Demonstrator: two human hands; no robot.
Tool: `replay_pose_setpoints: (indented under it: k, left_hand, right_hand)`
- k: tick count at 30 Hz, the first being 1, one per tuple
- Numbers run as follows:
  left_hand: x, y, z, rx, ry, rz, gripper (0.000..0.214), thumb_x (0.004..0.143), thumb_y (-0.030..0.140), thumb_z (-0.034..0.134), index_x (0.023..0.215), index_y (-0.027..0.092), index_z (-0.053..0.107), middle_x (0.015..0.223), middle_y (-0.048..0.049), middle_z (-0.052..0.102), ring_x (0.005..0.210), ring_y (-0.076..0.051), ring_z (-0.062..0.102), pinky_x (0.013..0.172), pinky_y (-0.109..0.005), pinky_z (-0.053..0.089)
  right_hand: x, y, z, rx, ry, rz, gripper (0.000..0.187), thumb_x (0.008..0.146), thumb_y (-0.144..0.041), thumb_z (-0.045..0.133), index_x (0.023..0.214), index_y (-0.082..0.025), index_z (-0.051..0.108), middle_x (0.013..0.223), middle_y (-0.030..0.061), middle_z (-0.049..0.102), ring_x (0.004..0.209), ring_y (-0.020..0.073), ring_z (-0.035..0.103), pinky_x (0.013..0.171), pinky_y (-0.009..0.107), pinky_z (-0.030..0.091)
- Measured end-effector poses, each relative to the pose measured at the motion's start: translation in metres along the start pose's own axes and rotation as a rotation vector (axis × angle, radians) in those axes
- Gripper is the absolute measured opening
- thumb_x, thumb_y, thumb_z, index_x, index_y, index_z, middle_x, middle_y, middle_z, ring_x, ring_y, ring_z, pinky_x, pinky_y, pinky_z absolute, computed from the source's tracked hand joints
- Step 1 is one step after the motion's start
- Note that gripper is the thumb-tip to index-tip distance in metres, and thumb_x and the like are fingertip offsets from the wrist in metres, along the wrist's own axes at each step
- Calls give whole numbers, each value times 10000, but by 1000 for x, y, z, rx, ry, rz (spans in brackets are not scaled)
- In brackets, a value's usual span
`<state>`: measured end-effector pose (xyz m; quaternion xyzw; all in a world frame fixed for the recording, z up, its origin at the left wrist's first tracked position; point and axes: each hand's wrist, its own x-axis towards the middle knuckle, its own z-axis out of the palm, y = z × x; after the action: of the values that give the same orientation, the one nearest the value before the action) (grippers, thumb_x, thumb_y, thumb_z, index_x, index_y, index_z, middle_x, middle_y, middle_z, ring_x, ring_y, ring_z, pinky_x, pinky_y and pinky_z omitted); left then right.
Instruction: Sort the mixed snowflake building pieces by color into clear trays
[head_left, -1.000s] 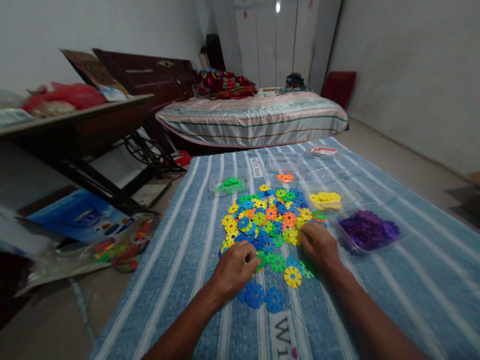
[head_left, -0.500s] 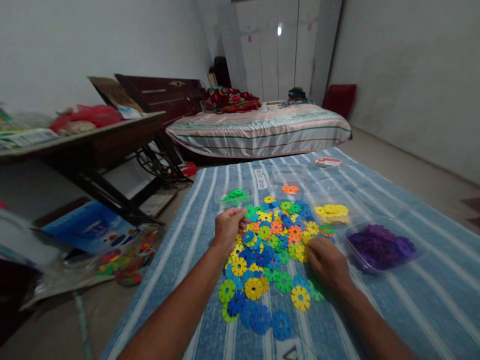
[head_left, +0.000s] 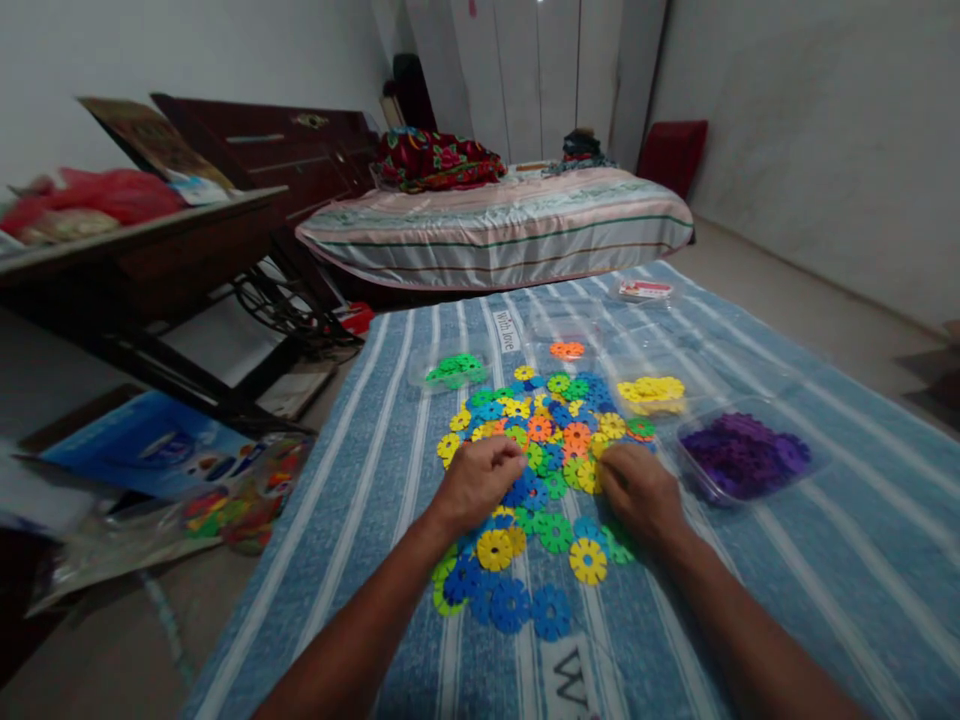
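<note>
A heap of flat plastic snowflake discs (head_left: 540, 440) in blue, green, yellow and orange lies on a blue striped mat (head_left: 360, 480). My left hand (head_left: 480, 480) rests knuckles-up on the left part of the heap, its fingers curled down onto the discs. My right hand (head_left: 637, 490) lies on the right part, fingers bent and pinched at yellow discs. What either hand holds is hidden under it. Clear tubs behind and beside the heap hold sorted discs: green (head_left: 454, 370), orange (head_left: 568, 350), yellow (head_left: 651, 392) and purple (head_left: 742, 455).
A low striped mattress (head_left: 495, 230) lies beyond the mat. A dark wooden table (head_left: 142, 260) with red bags stands at the left, a blue box (head_left: 150, 455) and a plastic bag of toys (head_left: 232, 500) on the floor below it. Bare floor runs along the right wall.
My left hand, which had reached out to the green tub, has come back down onto the left side of the heap. My right hand has stayed on the right side.
</note>
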<state>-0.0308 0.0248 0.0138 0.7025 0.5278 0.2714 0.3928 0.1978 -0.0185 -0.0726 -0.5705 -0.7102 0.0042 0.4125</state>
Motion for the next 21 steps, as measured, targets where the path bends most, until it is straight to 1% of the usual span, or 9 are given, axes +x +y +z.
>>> replay_pose_setpoints:
  k: [4,6,7,9,12,16,21]
  left_hand:
    - [-18,9,7,375,-240,229,178,838,248,520,719,187,637,663,3,610,641,-133,573,613,-235,408]
    - [-24,10,11,550,-320,288,147,854,218,513,773,188,632,742,-14,627,719,-155,590,671,-256,425]
    - [-26,10,13,632,-343,296,124,857,210,519,805,187,629,784,-26,634,754,-170,595,692,-270,433]
    - [-31,10,17,759,-362,287,87,860,207,536,861,183,619,852,-50,637,819,-198,598,727,-297,450]
    - [-37,11,21,853,-357,280,50,855,203,558,882,180,594,909,-65,621,901,-222,581,798,-332,467]
    - [-43,14,21,882,-348,249,34,840,185,577,873,178,570,967,-72,602,959,-237,558,855,-365,471]
    - [-48,10,21,834,-297,239,115,824,168,602,936,167,573,1124,-92,586,1071,-259,540,924,-401,467]
  right_hand:
    - [0,0,0,1,9,3,193,891,-185,482,765,-205,627,828,57,670,796,187,586,733,296,443]
    - [-1,1,1,3,13,8,191,889,-190,482,780,-204,638,837,60,674,807,188,589,740,299,449]
    - [-1,1,1,4,12,10,191,888,-190,481,788,-202,643,842,61,675,814,189,590,743,300,452]
    - [-1,1,1,1,6,12,196,891,-191,478,791,-200,646,850,63,676,817,188,591,744,300,454]
    - [-1,3,1,-4,-4,7,203,895,-190,475,784,-197,644,852,66,675,813,185,593,741,297,453]
    - [-1,5,1,8,-17,1,199,892,-193,477,793,-198,650,854,66,674,828,189,594,743,302,456]
    - [-1,5,1,13,-11,0,202,888,-191,477,789,-195,653,852,67,677,828,188,597,744,303,460]
